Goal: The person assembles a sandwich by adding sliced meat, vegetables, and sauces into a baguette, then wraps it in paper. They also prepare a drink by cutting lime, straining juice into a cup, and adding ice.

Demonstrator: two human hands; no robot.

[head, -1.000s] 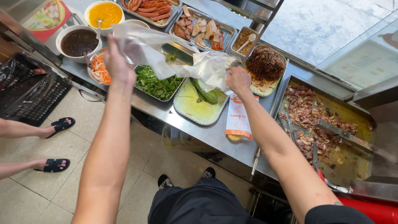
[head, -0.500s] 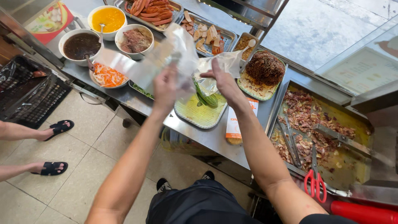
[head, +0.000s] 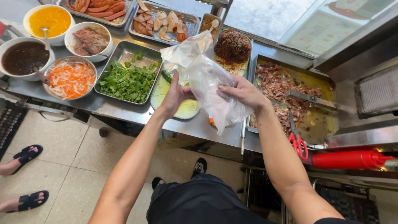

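Head view: hands (head: pixel 209 93) grip plastic bag (head: pixel 207 72) above counter edge (head: pixel 124 116).

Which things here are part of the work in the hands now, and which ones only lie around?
In hand:
- clear plastic bag
- left hand, gripping the bag
- right hand, gripping the bag

Lying about:
- tray of green herbs
- bowl of shredded carrot
- bowl of dark sauce
- red-handled scissors
- red squeeze bottle
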